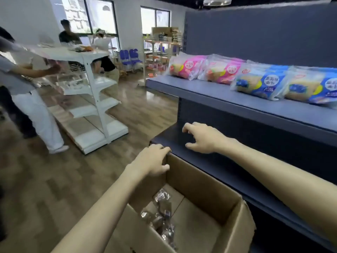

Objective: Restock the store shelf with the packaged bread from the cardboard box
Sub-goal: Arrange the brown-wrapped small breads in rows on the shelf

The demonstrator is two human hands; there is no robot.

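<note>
The far corner of the open cardboard box [204, 181] is gripped by the left hand [153, 161], its fingers curled over the rim and the thumb laid against the inner wall. The right hand [202, 138] is held above the lower shelf [228, 167] of the dark store shelf unit, with its fingers spread and loosely bent and nothing held in them. A few small clear-wrapped packets [163, 218] are seen at the bottom of the box. On the upper shelf [218, 94], two pink bread packages [204, 69] and two blue bread packages [284, 84] are laid in a row, side by side. A white shelving rack [91, 99] is seen across the wooden floor [45, 179], with other people beside it.
</note>
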